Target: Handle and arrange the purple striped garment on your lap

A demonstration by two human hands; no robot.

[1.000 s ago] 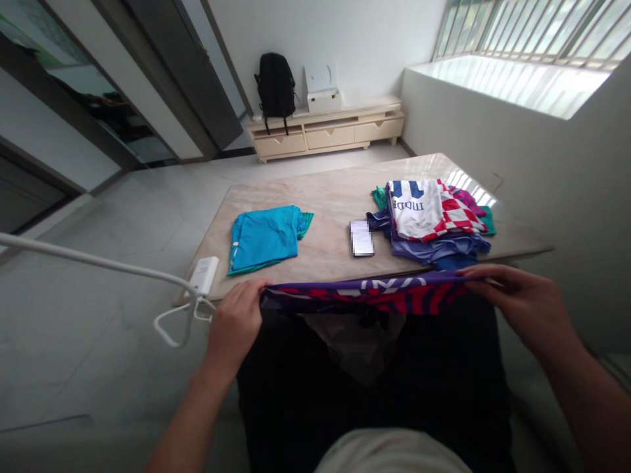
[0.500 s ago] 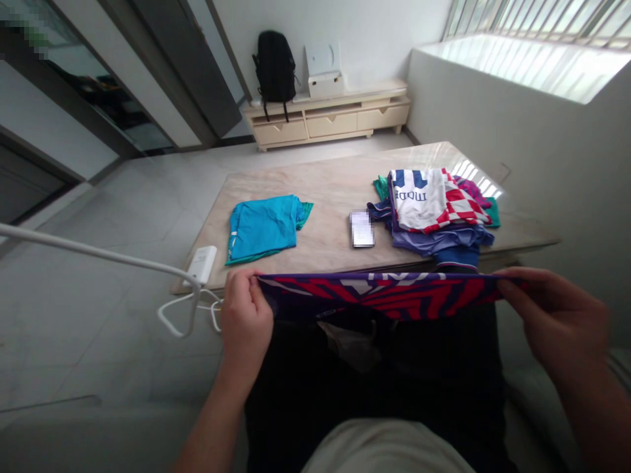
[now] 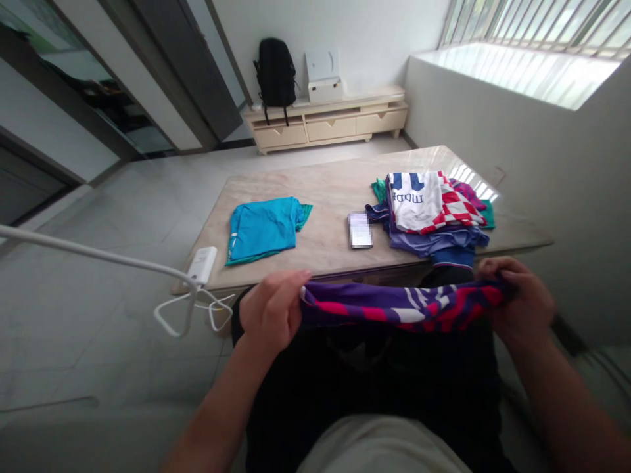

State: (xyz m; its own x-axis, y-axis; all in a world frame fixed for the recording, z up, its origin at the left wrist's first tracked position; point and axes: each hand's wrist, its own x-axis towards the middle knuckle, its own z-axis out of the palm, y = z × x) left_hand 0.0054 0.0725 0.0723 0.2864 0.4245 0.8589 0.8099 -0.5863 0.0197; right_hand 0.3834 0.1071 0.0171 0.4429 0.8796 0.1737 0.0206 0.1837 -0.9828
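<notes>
Now the left hand (image 3: 273, 309) and right hand (image 3: 522, 302) each keep a closed grip on one end of the purple-red shirt (image 3: 401, 307), so it hangs stretched above the lap, near the surface (image 3: 330, 243).

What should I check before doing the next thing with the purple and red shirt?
1. Left hand grips one end of the purple and red shirt: ok.
2. Right hand grips the other end: ok.
3. Shirt stretched flat between the hands: not ok, it sags and bunches.
4. Bare table space between the folded blue shirt and the phone: ok.
5. Pile of shirts tidy: not ok, edges stick out.
6. Shirt's lower part hanging free: cannot tell.
</notes>
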